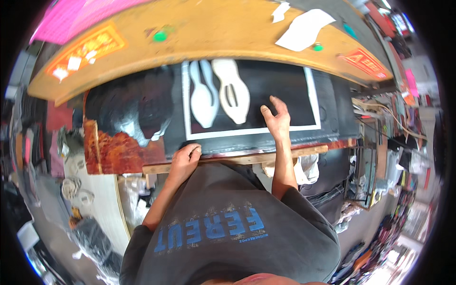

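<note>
A black panel with a white border [232, 133] lies on the dark worktop [175, 148]. On its left part are two pale flat shapes. One is a white and light-blue piece [204, 107] with two long strips running away from me. Beside it lies a cream piece [236, 110] with narrow slots. My right hand [279, 118] is above the panel's right part, thumb and fingers apart, holding nothing visible. At the worktop's near edge, my left hand [185, 160] has its fingers curled and pressed together. What is under those fingers is hidden.
A yellow beam [213, 33] with green buttons, red labels and a white paper [305, 31] spans the far side, close over the worktop. Worn reddish-brown surface [121, 154] shows at left. A wooden strip [266, 157] runs along the near edge. Cluttered racks stand at right.
</note>
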{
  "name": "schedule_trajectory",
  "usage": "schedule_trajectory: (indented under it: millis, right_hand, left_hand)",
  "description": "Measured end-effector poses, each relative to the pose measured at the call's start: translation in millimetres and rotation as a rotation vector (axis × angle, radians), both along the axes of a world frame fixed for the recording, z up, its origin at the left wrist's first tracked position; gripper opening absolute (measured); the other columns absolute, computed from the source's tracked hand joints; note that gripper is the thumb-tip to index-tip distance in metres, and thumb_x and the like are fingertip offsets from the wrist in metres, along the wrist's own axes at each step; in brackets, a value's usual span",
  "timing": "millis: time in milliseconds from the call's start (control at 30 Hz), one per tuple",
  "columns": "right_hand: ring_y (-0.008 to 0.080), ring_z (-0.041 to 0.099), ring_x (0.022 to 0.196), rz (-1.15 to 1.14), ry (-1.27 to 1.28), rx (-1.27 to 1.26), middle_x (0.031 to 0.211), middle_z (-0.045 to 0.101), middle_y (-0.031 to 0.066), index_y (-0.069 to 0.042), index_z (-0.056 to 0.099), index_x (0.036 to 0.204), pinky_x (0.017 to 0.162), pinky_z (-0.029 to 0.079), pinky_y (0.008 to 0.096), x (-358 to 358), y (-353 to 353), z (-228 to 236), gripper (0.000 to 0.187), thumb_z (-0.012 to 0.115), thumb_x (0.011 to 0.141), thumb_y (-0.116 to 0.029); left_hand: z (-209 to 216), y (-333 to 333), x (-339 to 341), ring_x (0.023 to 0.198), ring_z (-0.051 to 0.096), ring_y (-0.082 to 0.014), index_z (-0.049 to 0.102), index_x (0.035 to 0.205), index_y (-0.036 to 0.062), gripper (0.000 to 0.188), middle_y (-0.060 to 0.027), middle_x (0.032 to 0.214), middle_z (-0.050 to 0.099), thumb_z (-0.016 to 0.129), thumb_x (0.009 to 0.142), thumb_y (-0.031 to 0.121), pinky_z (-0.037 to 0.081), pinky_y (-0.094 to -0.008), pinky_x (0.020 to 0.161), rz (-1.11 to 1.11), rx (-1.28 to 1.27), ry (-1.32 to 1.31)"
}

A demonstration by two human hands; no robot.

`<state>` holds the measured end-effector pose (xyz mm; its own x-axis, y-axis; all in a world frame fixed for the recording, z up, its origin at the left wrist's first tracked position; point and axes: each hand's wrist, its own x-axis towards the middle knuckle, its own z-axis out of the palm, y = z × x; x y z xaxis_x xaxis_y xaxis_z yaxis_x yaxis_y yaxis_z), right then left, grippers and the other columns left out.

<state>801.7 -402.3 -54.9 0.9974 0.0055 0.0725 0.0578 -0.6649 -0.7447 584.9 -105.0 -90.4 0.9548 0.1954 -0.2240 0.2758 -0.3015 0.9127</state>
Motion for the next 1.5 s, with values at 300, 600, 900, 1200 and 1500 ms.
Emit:
schedule_trajectory:
  millis: [300,600,900,1200,1500]
  right_hand:
    - [0.0269,0.050,0.151,-0.190,-0.593,0.428,0.163,0.053,0.0242,0.011,0.042,0.162,0.125,0.037,0.0381,171,-64,43,0.070,0.071,0.100,-0.004]
    - [0.0336,0.071,0.120,0.128,-0.175,-0.012,0.135,0.072,0.0240,0.002,0.063,0.148,0.108,0.053,0.0414,153,-30,-16,0.052,0.071,0.099,-0.013]
    - [0.0367,0.071,0.095,0.392,-0.234,-0.263,0.101,0.077,0.0153,-0.008,0.082,0.109,0.091,0.054,0.0474,118,-11,-58,0.020,0.072,0.102,-0.024]
    - [0.0381,0.072,0.091,0.379,-0.149,-0.173,0.098,0.078,0.0172,-0.006,0.082,0.101,0.086,0.057,0.0481,89,-20,-51,0.023,0.074,0.103,-0.027]
    - [0.0438,0.057,0.139,0.394,-0.173,-0.326,0.154,0.056,0.0272,-0.008,0.066,0.147,0.117,0.048,0.0503,76,70,16,0.070,0.087,0.088,-0.039]
  left_hand:
    - [-27,-27,128,0.107,0.068,-0.0352,0.079,0.114,0.0102,0.023,-0.0122,0.116,0.077,0.071,0.097,0.024,0.052,-0.0479,0.098,-0.183,0.448,-0.318]
    - [-40,-16,217,0.105,0.064,-0.0351,0.080,0.108,0.0126,0.021,-0.0090,0.102,0.073,0.075,0.089,0.020,0.051,-0.0489,0.096,0.064,0.564,-0.392]
    - [-38,-19,219,0.103,0.064,-0.0327,0.079,0.102,0.0138,0.017,-0.0075,0.100,0.072,0.077,0.089,0.025,0.052,-0.0475,0.095,0.119,0.555,-0.395]
    - [-36,-28,190,0.107,0.064,-0.0324,0.083,0.104,0.0122,0.029,-0.0065,0.103,0.073,0.076,0.092,0.037,0.051,-0.0465,0.097,0.072,0.519,-0.278]
    - [14,-65,153,0.065,0.060,-0.0356,0.062,0.077,0.0009,0.030,-0.0157,0.073,0.058,0.073,0.099,0.018,0.047,-0.0468,0.062,0.118,-0.077,-0.387]
